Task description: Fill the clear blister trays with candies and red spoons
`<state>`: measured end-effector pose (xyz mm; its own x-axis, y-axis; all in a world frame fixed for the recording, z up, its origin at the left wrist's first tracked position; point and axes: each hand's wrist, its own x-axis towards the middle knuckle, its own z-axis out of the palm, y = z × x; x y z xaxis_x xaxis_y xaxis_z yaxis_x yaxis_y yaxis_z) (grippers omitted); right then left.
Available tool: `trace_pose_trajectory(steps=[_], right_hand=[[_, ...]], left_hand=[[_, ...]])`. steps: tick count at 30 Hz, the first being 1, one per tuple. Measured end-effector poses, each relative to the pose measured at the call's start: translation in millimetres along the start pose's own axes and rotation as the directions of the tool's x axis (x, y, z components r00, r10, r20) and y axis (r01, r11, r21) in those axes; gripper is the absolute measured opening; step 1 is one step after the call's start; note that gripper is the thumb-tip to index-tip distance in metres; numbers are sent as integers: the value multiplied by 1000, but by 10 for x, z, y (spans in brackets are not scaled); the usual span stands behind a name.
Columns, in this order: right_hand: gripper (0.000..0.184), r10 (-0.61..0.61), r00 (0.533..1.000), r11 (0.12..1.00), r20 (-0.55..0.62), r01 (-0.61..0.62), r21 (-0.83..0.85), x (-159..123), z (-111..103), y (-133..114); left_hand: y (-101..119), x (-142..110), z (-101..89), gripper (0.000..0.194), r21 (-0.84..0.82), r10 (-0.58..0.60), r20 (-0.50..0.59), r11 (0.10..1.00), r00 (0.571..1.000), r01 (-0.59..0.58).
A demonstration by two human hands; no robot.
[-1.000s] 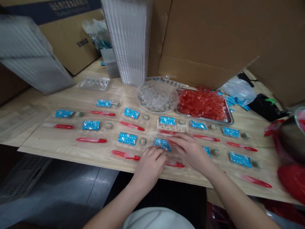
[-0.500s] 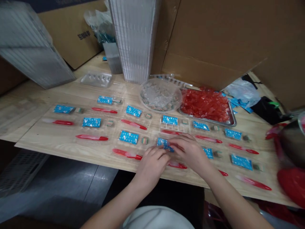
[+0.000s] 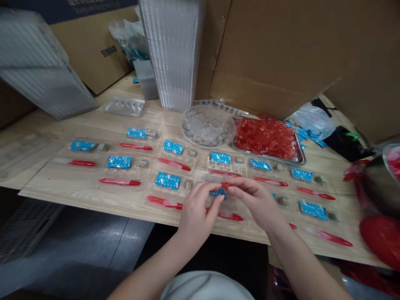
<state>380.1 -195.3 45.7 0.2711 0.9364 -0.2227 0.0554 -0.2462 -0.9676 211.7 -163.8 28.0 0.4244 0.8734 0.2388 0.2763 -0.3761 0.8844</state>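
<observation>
My left hand [image 3: 200, 206] and my right hand [image 3: 254, 201] meet above the wooden board [image 3: 75, 192], their fingertips close together. Pinched in my left fingers is a blue foil sachet [image 3: 218, 193], partly hidden by them. My right fingertips hold a small red piece [image 3: 225, 186]. Beneath and around my hands lie rows of other blue sachets, such as one [image 3: 168, 181], along with red plastic spoons [image 3: 119, 182] and small layered cubes [image 3: 188, 184]. Behind my hands, a steel tray [image 3: 268, 158] is heaped with red pieces.
A round clear container [image 3: 208, 126] sits left of the steel tray. Tall stacks of clear trays [image 3: 171, 54] and cardboard sheets [image 3: 281, 54] rise behind the board. A steel pot [image 3: 379, 187] and red bag stand at the right. The board's front edge runs close to my arms.
Both hands have lifted off the board and come together. The blue sachet has risen from its row into my left fingers, and a red piece now shows between my fingertips.
</observation>
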Motion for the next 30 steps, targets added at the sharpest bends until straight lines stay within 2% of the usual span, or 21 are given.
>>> trace_pose_trajectory(steps=[3,6,8,10,12,13,15,16,18,19,21,23,27,30], right_hand=[[21,35,999,994,-38,-31,101,-78,87,42],[22,129,992,968,-12,-123,219,-118,113,100],[21,208,977,926,36,-209,314,-139,103,126],[20,248,967,897,63,-254,361,-160,87,138],[19,209,977,930,45,-213,301,-173,72,136],[18,149,989,965,0,-146,216,-170,65,133],[14,-90,988,994,-122,81,-75,-136,56,134],[12,-252,957,944,-145,209,-256,-103,55,143],[11,-521,852,723,-51,408,-557,-14,63,186],[12,-585,810,602,44,470,-645,35,71,218],[15,-598,775,438,203,529,-727,119,85,294],[17,-570,781,392,256,532,-751,170,90,356],[13,-537,814,430,223,491,-757,147,113,379],[12,-539,798,313,271,489,-814,87,153,329]], left_hand=[[55,69,27,11,-22,1,-32,1000,1000,-1],[64,93,45,4,-20,-14,-31,1000,999,13],[58,84,55,4,10,35,-15,999,999,-35],[38,50,66,4,74,147,-19,987,989,-145],[-4,-12,72,7,146,269,-41,954,962,-261],[-34,-54,71,9,179,319,-53,935,946,-305],[-112,-148,62,19,241,376,-36,902,926,-357],[-154,-194,57,23,269,379,1,891,925,-365],[-232,-270,49,26,316,347,114,876,931,-365],[-263,-296,50,25,333,319,173,872,932,-360],[-301,-318,58,19,353,266,250,870,931,-344],[-311,-311,71,16,361,240,276,872,931,-332],[-292,-277,83,15,349,228,276,881,934,-319],[-281,-269,78,17,349,216,281,885,935,-309]])
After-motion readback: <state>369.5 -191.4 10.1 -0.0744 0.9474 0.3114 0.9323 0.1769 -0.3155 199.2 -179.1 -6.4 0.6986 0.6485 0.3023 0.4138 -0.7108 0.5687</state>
